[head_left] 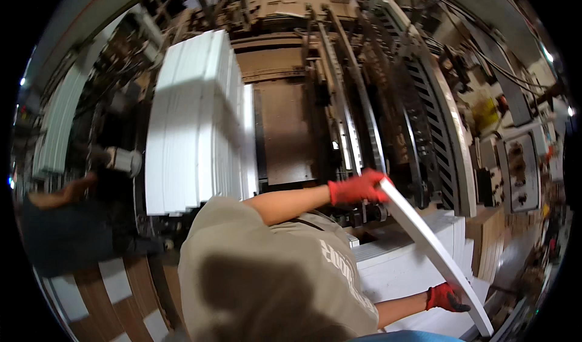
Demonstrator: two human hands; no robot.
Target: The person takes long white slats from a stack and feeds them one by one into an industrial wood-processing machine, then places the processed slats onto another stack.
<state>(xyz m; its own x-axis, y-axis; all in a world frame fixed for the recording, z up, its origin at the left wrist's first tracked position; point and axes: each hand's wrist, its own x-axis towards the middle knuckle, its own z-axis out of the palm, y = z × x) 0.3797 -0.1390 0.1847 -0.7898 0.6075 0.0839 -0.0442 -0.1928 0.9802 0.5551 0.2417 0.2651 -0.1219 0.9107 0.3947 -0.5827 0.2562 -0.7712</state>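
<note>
Right under my camera I see a person in a tan shirt (267, 275), and this big shirt hides much of what lies below. Two hands in red gloves hold one bundle of white flat sheets (433, 242). I cannot tell which hand is left and which is right, because the body is twisted. One gloved hand (445, 298) holds the low end of the bundle, fingers curled around its edge. Other gloved hand (357, 187) grips the high end, fingers pressed together on it. That bundle is long and thin, and its long way runs slanted from upper left down to lower right. It hangs just above a low pile of white sheets (403, 263) beside the person. Farther off, I count one tall white stack (197, 120) leaning on the machine. Behind it lies one brown board (288, 130), with dark metal rails (357, 93) to its right. Far left, another person's arm (57, 193) reaches in.
</note>
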